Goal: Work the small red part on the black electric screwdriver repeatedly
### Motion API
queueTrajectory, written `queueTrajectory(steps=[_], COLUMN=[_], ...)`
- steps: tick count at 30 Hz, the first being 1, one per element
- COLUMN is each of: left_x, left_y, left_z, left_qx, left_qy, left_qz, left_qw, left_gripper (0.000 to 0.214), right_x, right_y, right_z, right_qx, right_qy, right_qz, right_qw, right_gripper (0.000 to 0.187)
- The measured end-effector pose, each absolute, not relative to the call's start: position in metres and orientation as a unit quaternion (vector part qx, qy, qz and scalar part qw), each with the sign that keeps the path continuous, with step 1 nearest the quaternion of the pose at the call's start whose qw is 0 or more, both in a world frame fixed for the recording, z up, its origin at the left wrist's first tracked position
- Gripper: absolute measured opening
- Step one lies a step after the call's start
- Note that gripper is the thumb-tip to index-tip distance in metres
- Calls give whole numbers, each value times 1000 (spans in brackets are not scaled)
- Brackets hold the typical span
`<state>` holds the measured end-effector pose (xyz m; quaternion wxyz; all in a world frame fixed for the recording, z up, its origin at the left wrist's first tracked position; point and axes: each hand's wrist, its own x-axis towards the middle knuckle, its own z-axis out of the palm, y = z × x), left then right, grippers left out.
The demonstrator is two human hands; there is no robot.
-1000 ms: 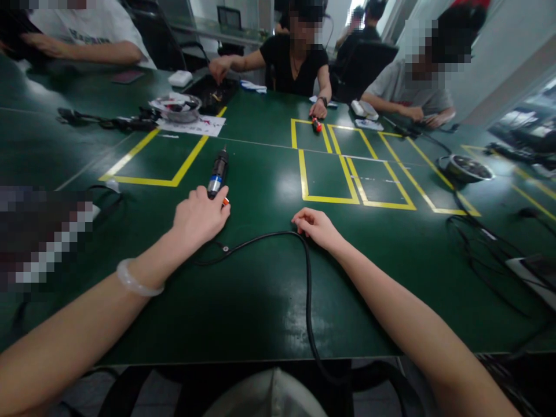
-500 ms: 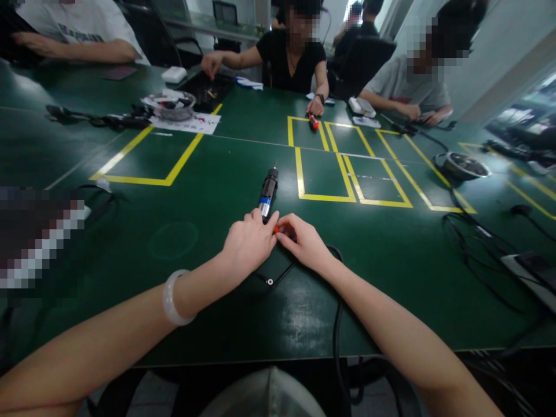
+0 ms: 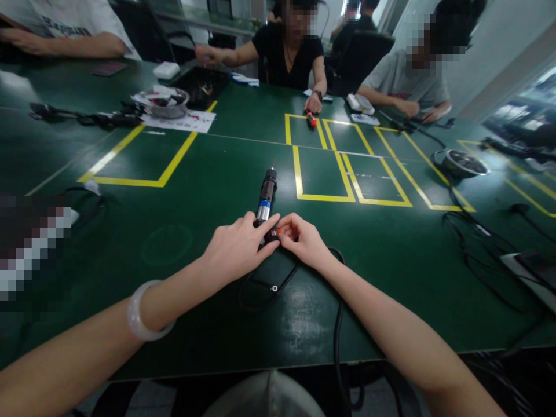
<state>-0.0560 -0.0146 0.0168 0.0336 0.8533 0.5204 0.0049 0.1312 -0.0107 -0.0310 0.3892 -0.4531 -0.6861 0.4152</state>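
A black electric screwdriver (image 3: 266,195) with a blue band lies on the green table (image 3: 217,174), its bit pointing away from me. My left hand (image 3: 238,250) is curled over its rear end, fingers closed on the body. My right hand (image 3: 303,240) meets it from the right and pinches the small orange part at the tool's rear end. A black cable (image 3: 336,324) runs from the tool back over the table's near edge.
Yellow tape rectangles (image 3: 324,174) mark the table ahead and to the left. A metal bowl (image 3: 164,104) and papers lie far left; a round dish (image 3: 461,164) and cables sit right. Three other people sit along the far side.
A second ago my left hand alone held the tool further left. Both hands have since come together on its rear end at the table's middle, and have barely moved in the last half second.
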Motion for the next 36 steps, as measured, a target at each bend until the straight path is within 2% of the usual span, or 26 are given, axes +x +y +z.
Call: queueTrajectory(steps=[6, 11, 26, 36], left_x=[-77, -76, -73, -73], left_y=[-8, -8, -8, -11], left_z=[2, -4, -5, -6], left_qx=[837, 828, 830, 835], left_qy=[520, 510, 505, 497], left_qz=[85, 137, 147, 148], left_qw=[148, 188, 188, 183], left_gripper=[66, 69, 66, 67], right_x=[142, 145, 145, 143], right_y=[-6, -6, -9, -12], right_z=[-31, -27, -25, -26], right_qx=[-447, -449, -445, -454], right_qy=[-641, -600, -626, -679], right_qz=[479, 518, 522, 456], right_qw=[400, 412, 371, 353], right_gripper=[17, 18, 18, 12])
